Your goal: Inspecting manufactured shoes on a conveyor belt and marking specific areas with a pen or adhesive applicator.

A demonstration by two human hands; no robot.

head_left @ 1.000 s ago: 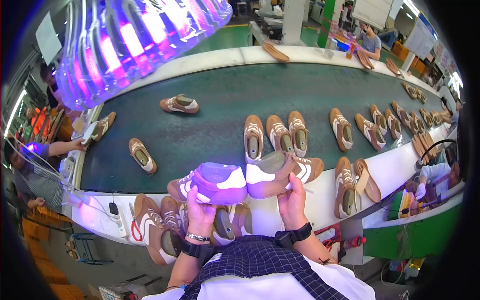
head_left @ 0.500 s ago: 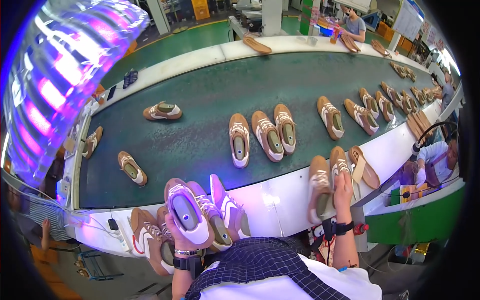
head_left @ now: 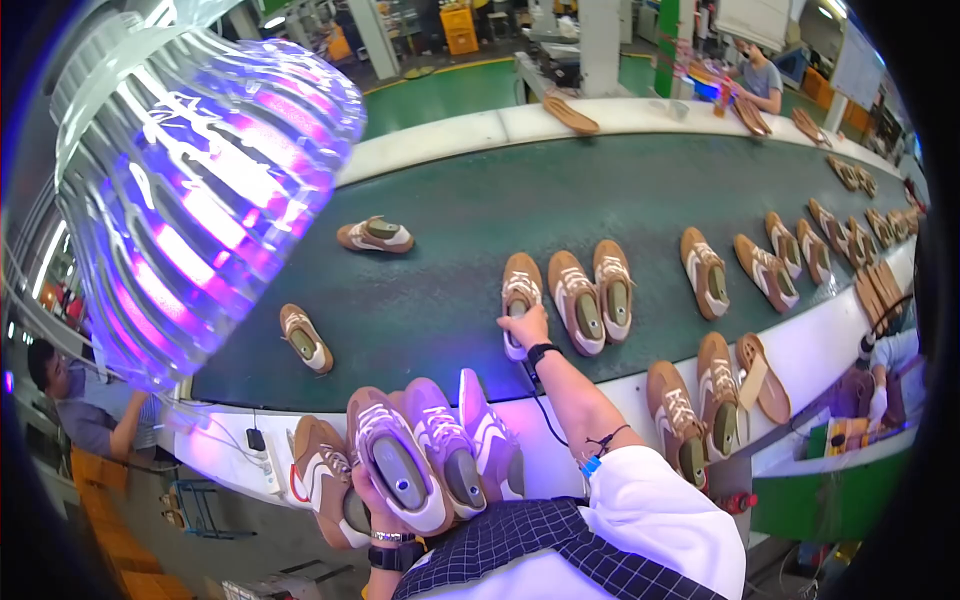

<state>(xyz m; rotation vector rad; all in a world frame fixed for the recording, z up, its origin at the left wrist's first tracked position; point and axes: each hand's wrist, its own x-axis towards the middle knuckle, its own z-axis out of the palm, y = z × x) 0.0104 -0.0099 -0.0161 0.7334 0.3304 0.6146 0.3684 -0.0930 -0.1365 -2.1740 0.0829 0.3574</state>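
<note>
My left hand point(head_left: 378, 498) is closed round the side of a brown sneaker point(head_left: 372, 412), tilted with its opening toward me. A grey-green insert with a small round hole fills that opening. My right arm reaches across the white ledge, and my right hand point(head_left: 528, 328) grips the heel end of another brown sneaker point(head_left: 521, 276) on the dark green belt point(head_left: 450, 210). Beside the held shoe, a purple-lit sneaker point(head_left: 440, 425) and a tilted one point(head_left: 490, 440) stand on the ledge. A further brown sneaker point(head_left: 325, 480) is partly hidden on the left.
A glowing ribbed lamp point(head_left: 210, 200) fills the upper left. Two sneakers point(head_left: 583, 300) sit right of my right hand, with several more farther along the belt. At the right ledge are a pair of sneakers point(head_left: 675, 415) and a loose sole point(head_left: 768, 385). Other people work around the line.
My right hand has left the sneakers on the right ledge and now grips one on the belt. My left hand still holds its shoe. The view has shifted, showing more of the lamp.
</note>
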